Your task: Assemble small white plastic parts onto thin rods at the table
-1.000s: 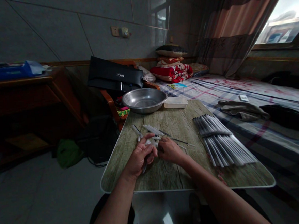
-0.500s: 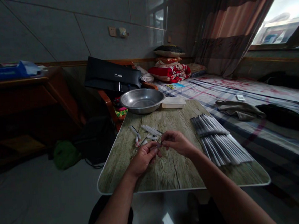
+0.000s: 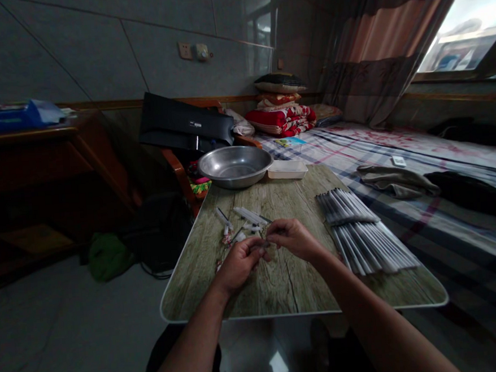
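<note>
Both hands meet over the middle of the desk [image 3: 280, 286]: the left hand [image 3: 238, 263] and right hand [image 3: 292, 239] each pinch an end of one small pen part [image 3: 263, 244], just in front of the loose pen pieces [image 3: 246, 220]. In this dim light, a slipped pinch could drop it among them or off the desk's edge.
</note>
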`<state>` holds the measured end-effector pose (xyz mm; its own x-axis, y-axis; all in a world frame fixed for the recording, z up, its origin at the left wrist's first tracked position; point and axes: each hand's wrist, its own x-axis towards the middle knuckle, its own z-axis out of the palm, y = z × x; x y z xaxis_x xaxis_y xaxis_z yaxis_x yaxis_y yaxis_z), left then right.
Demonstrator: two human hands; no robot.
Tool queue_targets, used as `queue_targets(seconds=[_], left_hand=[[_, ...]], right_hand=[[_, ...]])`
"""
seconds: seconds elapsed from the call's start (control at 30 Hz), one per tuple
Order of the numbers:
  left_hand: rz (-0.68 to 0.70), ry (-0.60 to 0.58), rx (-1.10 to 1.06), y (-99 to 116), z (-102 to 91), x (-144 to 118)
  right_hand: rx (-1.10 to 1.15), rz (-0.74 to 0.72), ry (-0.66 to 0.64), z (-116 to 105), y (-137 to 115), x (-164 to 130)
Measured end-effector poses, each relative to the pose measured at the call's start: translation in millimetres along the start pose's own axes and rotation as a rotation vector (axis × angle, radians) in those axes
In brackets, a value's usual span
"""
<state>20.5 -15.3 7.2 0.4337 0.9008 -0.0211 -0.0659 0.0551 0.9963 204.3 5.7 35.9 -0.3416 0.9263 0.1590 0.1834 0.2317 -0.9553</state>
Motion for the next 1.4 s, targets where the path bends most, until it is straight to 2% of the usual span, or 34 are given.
queue_targets(seconds=[0.23,0.43,0.57,0.73,0.97,1.1,1.3,1.4], left_hand=[[0.04,0.042,0.007,-2.1,-3.2,1.9],[0.083,0.05,0.066,-1.3,-3.4,1.4],[0.088,0.065,0.127,-0.2,-3.5,1.0],[0.094,0.048,0.205,6.4,-0.6,-0.4],[0.174,0.042,0.323,10.1,2.1,-0.8],[0.23,0.035,0.423,12.1,2.0,-1.7],[0.255,0.057,0.606,14.4,3.1,-3.7],[0.273,0.056,0.666,13.5,4.7,-4.6]], right_hand=[[-0.047,0.018,-0.059,-1.8,-2.5,-2.0],[-0.306,-0.091,-0.034,-3.6,-7.8,-4.2],[-0.453,-0.15,-0.065,-4.7,-13.0,-5.8],[-0.539,-0.142,-0.108,-5.3,-18.5,-8.5],[-0.722,-0.17,-0.086,-0.7,-15.6,-8.2],[-0.727,-0.155,-0.095,-0.5,-13.2,-8.0],[-0.658,-0.039,-0.089,-3.1,-14.1,-8.0],[-0.654,-0.027,-0.128,-3.6,-13.7,-7.3]])
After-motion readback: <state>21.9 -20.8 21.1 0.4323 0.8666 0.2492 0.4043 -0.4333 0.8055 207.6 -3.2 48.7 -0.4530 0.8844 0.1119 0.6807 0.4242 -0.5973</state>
